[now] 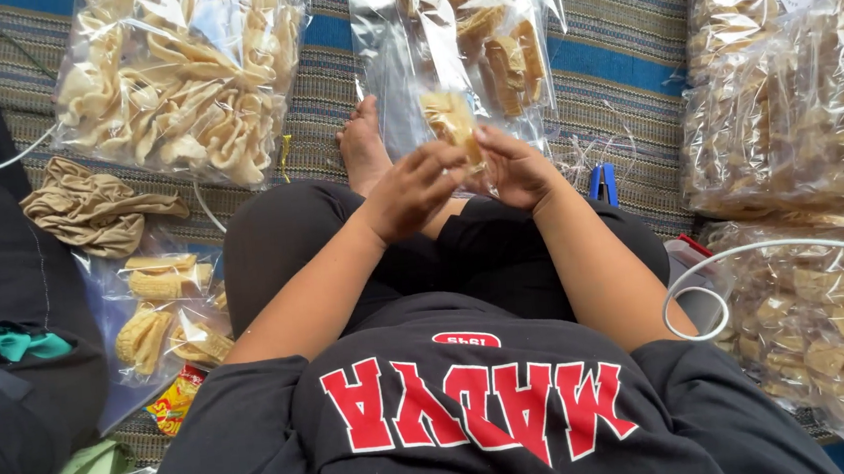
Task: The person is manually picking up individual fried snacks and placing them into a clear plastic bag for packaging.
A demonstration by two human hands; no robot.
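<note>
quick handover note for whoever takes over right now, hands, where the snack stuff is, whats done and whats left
Left hand and right hand together grip a stack of ridged crackers at the mouth of a clear bag propped over the lap.
Done: that bag already holds several cracker bundles; filled bags are piled at the right, and a bag of curly crackers lies top left.
Left: the stack in hand is not fully in; more cracker bundles lie on plastic by the left knee.
Blue clip-like tool on the mat, right of the hands.
</note>
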